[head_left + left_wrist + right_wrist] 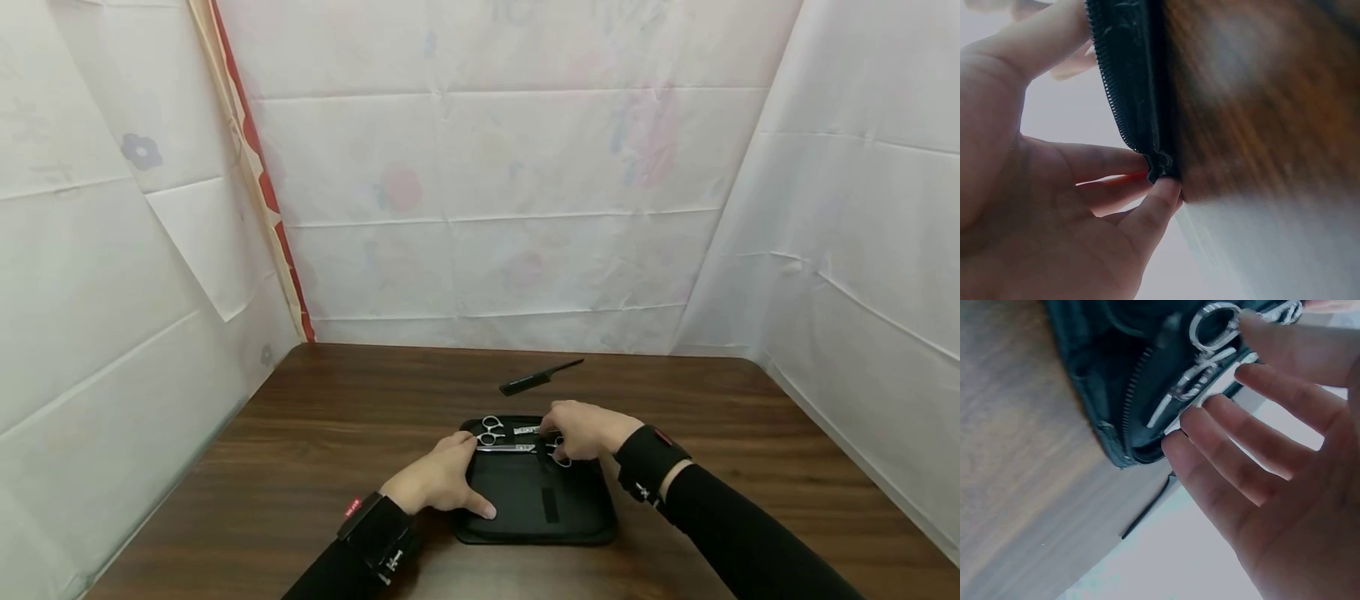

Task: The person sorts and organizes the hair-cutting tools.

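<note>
A black zip case [510, 492] lies spread on the table with two pairs of silver scissors in it. One pair [491, 432] has its rings at the left; the other pair's blades [507, 448] point left, rings at the right. My left hand [442, 475] rests on the case's left edge, thumb over the top, fingers touching the zipper corner [1160, 164]. Over the right-hand end, my right hand [583, 429] reaches down. Its thumb touches or nears a scissors ring [1213, 326], and its slightly bent fingertips lie along a silver blade [1229, 381], apart from the thumb.
Behind the case, a black tail comb [528, 383] lies on the brown wooden table [337, 417]. White printed sheets [487, 167] enclose the table at the back and both sides. A dark strip [550, 505] sits on the case's lower half.
</note>
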Demonstrator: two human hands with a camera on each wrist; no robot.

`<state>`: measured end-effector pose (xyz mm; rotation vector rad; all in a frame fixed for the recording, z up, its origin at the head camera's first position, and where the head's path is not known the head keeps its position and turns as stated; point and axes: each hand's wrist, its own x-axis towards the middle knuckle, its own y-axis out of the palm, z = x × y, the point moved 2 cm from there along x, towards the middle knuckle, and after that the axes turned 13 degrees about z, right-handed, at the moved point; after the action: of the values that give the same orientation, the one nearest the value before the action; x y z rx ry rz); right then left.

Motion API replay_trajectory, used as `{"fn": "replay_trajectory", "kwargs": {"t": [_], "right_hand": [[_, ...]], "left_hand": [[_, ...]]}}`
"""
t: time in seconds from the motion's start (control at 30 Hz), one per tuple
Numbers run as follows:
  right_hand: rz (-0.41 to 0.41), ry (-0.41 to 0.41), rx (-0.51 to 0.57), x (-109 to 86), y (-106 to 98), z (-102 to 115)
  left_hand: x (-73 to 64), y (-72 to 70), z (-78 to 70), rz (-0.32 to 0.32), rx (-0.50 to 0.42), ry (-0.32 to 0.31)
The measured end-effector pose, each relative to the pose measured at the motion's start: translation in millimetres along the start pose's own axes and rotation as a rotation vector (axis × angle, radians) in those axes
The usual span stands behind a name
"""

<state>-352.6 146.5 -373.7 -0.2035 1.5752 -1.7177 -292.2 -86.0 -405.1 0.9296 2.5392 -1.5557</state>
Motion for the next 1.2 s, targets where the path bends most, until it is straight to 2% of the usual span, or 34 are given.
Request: {"fn": "replay_trajectory", "kwargs": {"t": [0.2, 0.53, 0.7, 1.2], "right_hand": [[-0.126, -0.022, -0.045, 6.1, -9.9, -6.5], [-0.304, 0.043, -0.061, 18.5, -24.6, -19.0], [-0.32, 0.052, -0.056, 29.5, -28.7, -18.0], [-0.282, 0.156, -0.031, 59.3, -29.7, -29.1]], "left_hand": [[-0.2, 0.6, 0.5, 0.0, 0.013, 0.002], [1.5, 0.5, -0.7, -0.007, 0.035, 0.003], [0.8, 0.8, 0.9, -0.009, 0.039, 0.001], [-0.3, -0.6, -0.6, -0.013, 0.035, 0.013]]}}
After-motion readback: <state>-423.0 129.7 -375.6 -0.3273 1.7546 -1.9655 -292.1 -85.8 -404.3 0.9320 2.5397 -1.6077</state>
